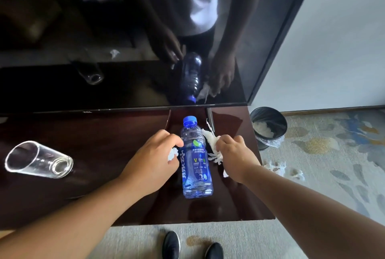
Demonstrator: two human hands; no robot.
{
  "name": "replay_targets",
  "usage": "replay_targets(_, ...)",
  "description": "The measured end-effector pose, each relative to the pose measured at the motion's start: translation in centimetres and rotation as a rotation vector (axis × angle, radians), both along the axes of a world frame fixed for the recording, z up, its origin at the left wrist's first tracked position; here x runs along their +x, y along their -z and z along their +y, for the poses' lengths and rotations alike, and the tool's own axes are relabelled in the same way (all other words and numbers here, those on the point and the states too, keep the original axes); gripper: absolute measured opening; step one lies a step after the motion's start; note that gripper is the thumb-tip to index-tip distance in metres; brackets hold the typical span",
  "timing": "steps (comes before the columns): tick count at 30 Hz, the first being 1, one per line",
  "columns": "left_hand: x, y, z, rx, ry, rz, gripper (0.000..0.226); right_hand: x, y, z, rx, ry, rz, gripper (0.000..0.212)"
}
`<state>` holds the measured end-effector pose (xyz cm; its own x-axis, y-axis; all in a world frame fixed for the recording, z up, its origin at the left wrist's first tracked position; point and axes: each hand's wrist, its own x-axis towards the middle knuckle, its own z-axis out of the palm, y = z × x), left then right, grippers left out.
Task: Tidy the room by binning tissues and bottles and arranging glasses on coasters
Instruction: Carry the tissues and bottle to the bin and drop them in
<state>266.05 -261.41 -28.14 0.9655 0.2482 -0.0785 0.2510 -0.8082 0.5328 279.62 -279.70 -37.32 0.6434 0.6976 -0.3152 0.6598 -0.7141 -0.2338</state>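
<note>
- While it lies on its side on the dark glossy table [83, 186], the bottle [195, 167] points its blue cap at the television [125, 29]. It is clear blue plastic and sits between the two hands.
- Its label carries a large yellow-green "V" above rows of small white characters too fine to read. Bigger white characters run along the label's left edge.
- The left hand [152, 156] is curled round a small wad of tissue [173, 153], with its fingers right against the bottle's left side.
- The right hand [233, 152] pinches a torn tissue [209, 142] in curled fingers, just right of the bottle. Ragged ends stick out beyond the fingers and under the hand.
- A clear glass [39, 160] lies tipped on its side well to the left on the same table, its mouth facing left.
- Faint lettering on the television's lower bezel looks like "TCL". The black screen mirrors the hands, the bottle and the glass.
- A black bin [270, 117] with a clear liner stands on the floor past the table's right end, with white tissue inside it.
- Tissue scraps [275, 166] lie on the patterned carpet [333, 154] near the bin.
- Two dark shoes [170, 245] show at the bottom edge.
</note>
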Motion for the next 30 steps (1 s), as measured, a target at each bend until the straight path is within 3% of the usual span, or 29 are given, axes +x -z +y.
replay_targets(6, 0.9, -0.7, -0.5, -0.015, 0.013, 0.02, 0.032, -0.4, -0.6, -1.4, 0.074, 0.148, 0.063, 0.036)
replay_targets(12, 2.1, -2.4, -1.6, -0.018, 0.027, -0.002, 0.031, 0.3, -4.5, -2.1, 0.31, 0.357, 0.109, 0.031)
replay_targets(18, 3.9, -5.8, -3.1, -0.099, 0.027, -0.141, 0.028, -0.7, -11.9, -0.9, 0.487, 0.211, 0.078, 0.032)
replay_targets(23, 5.0, -9.1, -3.5, -0.207, -0.007, -0.297, 0.028, -1.9, -16.5, -0.2, 0.516, 0.107, 0.082, 0.031)
replay_targets(30, 4.5, -11.1, -4.2, -0.406, -0.011, -0.328, 0.024, -3.2, -20.5, 0.4, 0.691, 0.187, 0.237, 0.035)
